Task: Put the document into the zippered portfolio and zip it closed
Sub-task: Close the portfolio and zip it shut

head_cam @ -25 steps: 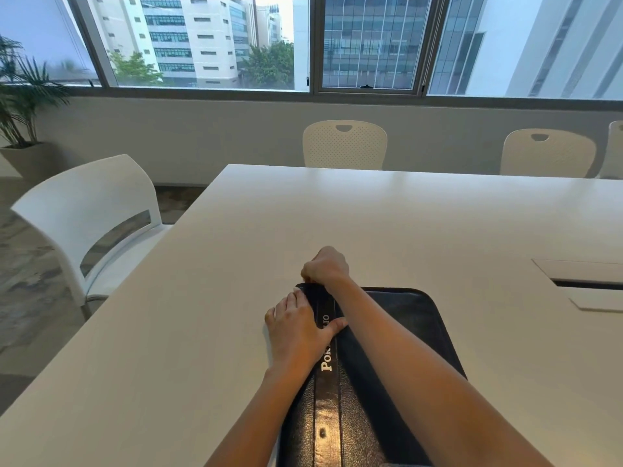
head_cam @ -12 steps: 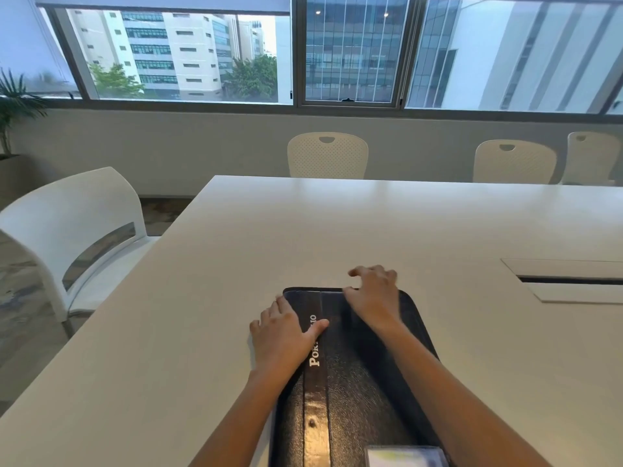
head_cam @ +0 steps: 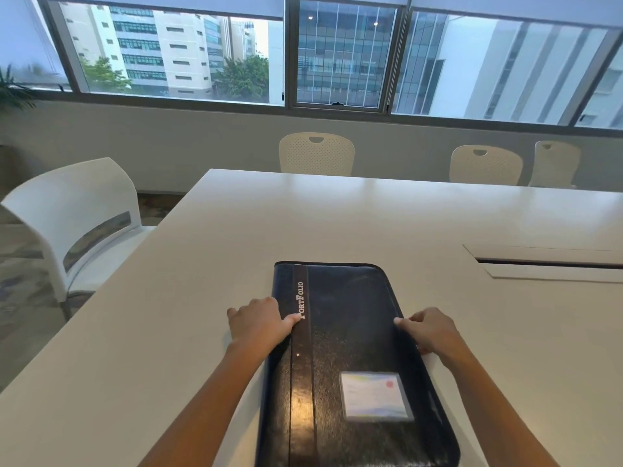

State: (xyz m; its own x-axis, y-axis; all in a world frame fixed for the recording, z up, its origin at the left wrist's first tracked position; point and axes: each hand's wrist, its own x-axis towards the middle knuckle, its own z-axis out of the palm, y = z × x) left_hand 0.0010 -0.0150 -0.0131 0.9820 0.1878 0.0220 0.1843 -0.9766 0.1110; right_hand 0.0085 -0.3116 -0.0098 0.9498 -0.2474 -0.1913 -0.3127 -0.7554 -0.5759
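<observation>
- As the portfolio (head_cam: 350,332) lies shut and flat on the table (head_cam: 337,214), near the front edge with its length running away from the person, the step in hand looks like the zipping. No document shows outside it, so it is probably inside.
- The left hand (head_cam: 259,326) holds the spine side, with its thumb on the lettered strip and its fingers curled down over the edge.
- The right hand (head_cam: 428,330) grips the opposite edge, about level with the left. Its fingers are curled and its thumb tip is on the rim. I cannot tell whether the zip pull is between them, or how far the zip is closed.
- The next move, I judge, calls for the left hand to pin the cover while the right draws the pull along that side to its stop.
- A card (head_cam: 374,396) sits in a clear pocket on the cover's near right.
- The table is white and smooth, and a hatch (head_cam: 553,264) is set into it, well apart to the right.
- A white chair (head_cam: 67,210) stands at the left side and pale chairs (head_cam: 316,153) along the far side. Windows (head_cam: 340,55) beyond them look onto buildings.
</observation>
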